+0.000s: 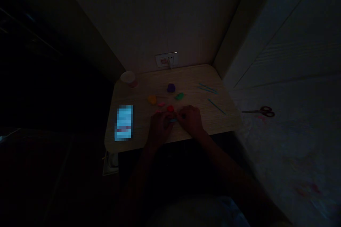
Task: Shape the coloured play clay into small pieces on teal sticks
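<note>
The scene is very dark. My left hand (160,126) and my right hand (191,120) rest together near the front edge of a small wooden table (194,74). Both have their fingers curled and pinch a small light-blue piece of clay (173,120) between them. A red clay lump (170,108) lies just beyond my fingertips. Farther back lie a pink piece (161,104), a yellow lump (152,99), a green lump (179,96) and a purple lump (171,87).
A lit phone (124,122) lies at the table's left front. A small cup (129,78) stands at the back left. Thin blue sticks (208,88) lie to the right. Scissors (262,112) lie on the bed beside the table. A wall socket (166,59) sits behind.
</note>
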Demonstrator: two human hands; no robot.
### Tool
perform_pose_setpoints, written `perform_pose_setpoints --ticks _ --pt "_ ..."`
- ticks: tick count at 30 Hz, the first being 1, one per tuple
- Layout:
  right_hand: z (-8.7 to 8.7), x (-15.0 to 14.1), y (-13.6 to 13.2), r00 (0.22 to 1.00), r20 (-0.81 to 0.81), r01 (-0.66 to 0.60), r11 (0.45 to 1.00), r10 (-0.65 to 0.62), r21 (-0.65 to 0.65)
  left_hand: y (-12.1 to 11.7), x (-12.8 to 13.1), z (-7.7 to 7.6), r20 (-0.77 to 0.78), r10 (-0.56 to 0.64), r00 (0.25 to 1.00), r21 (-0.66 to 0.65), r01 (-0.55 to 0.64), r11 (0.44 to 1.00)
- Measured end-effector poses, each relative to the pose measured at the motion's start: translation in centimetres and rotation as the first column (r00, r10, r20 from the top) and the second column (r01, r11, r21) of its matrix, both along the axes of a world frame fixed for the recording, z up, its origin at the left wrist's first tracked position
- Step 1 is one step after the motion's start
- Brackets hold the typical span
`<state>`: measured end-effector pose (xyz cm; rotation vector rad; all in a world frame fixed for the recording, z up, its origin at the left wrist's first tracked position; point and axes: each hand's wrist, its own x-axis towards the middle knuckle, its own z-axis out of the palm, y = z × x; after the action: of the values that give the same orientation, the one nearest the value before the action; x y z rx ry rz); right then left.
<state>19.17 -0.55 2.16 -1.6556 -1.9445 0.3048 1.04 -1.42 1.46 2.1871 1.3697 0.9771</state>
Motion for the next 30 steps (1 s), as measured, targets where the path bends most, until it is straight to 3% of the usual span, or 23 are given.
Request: perform_pose_setpoints --ticks 5,10,15,24,30 --pt "-0.21 0.08 0.05 0.996 -0.089 0.038 0.998 -0.033 0.05 0.12 -0.02 -0.3 -0.003 0.022 1.0 0.004 -0.022 1.0" --pt "-0.16 0.24 0.06 0.98 -0.194 0.064 0.994 -0.045 0.094 -0.12 0.07 0.18 0.095 0.042 0.995 -0.056 -0.037 0.998" --pt "-0.14 0.25 0.05 0.985 -0.169 0.037 0.996 -0.022 0.083 -0.37 0.07 0.51 0.146 0.048 0.988 -0.057 -0.041 0.998" --pt "-0.04 0.1 0.01 0.999 -0.05 0.006 0.999 -0.004 0.035 -0.01 -0.01 -0.2 -0.047 0.02 0.999 0.029 -0.019 0.999" --pt "0.26 -0.17 -0.26 1.0 0.011 0.011 1.0 -0.011 -0.009 -0.04 0.0 0.05 -0.05 -0.002 0.999 0.022 0.003 1.0"
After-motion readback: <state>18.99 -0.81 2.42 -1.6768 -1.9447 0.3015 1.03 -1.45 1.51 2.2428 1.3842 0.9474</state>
